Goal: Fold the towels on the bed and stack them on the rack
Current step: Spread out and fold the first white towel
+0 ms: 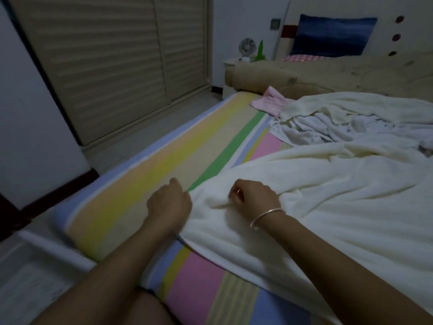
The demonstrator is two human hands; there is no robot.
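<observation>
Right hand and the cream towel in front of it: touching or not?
Touching. The head view shows the right hand with its fingers curled into a bunched fold of the cream towel.

Dim, bluish, flat light with no clear source and only faint shadows. The picture is soft and grainy; the wardrobe (112, 66) far left bows with wide-angle distortion; near arms blur slightly.
</observation>
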